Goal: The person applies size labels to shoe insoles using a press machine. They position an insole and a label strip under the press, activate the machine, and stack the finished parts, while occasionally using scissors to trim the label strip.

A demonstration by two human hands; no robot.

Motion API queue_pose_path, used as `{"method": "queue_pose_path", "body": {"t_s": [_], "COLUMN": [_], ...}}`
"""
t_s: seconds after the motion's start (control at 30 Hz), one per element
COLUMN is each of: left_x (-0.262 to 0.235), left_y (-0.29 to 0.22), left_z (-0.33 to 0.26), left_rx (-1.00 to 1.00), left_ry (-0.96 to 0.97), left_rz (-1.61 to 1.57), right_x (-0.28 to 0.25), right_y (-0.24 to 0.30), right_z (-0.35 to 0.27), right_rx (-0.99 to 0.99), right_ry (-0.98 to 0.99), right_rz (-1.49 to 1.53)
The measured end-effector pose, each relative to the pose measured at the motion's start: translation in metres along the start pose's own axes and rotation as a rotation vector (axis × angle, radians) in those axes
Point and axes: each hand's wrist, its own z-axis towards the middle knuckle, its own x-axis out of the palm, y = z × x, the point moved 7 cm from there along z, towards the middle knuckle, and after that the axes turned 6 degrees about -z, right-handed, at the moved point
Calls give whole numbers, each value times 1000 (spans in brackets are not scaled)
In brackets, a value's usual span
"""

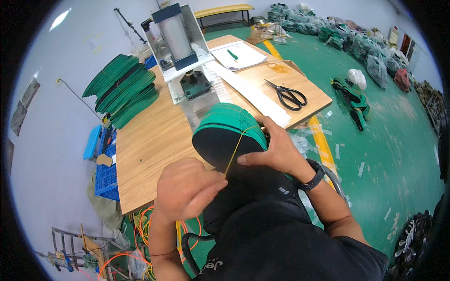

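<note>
A thick stack of insoles [229,119], green along the edges with a black face toward me, is held over the near side of the table. My right hand [280,149] grips its right end, with the thumb on the black face and the fingers behind. A yellow rubber band [235,149] runs across the stack, stretched toward my left hand [187,188]. That hand is closed, pinching the end of the band between thumb and finger, and is slightly blurred. Beyond the insoles, a press [180,51] with a grey cylinder and white housing stands on the wooden table [150,150].
More green insoles [123,89] are piled at the table's left. Black-handled scissors [289,97], loose rubber bands [279,68] and papers with a green pen [239,55] lie to the right. A blue crate [107,175] stands left; filled bags [375,65] line the far floor.
</note>
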Motion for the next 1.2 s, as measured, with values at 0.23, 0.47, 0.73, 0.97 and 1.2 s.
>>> {"method": "queue_pose_path", "body": {"t_s": [0.23,0.47,0.73,0.97,1.2], "left_x": [64,69,83,89,147], "left_y": [15,69,89,102,81], "left_z": [-38,-49,-55,-42,-5], "left_rx": [-132,-487,-598,-599,-563], "left_ry": [216,-285,-608,-579,-334], "left_rz": [-2,-500,-962,-658,-519], "right_x": [-10,-3,-13,7,-15], "right_y": [23,26,0,-43,-81], "right_z": [-9,-8,-27,-74,-58], "right_rx": [-47,-199,-432,-397,40], "right_ry": [-152,-220,-634,-188,-355], "right_rz": [737,813,472,431,825]}}
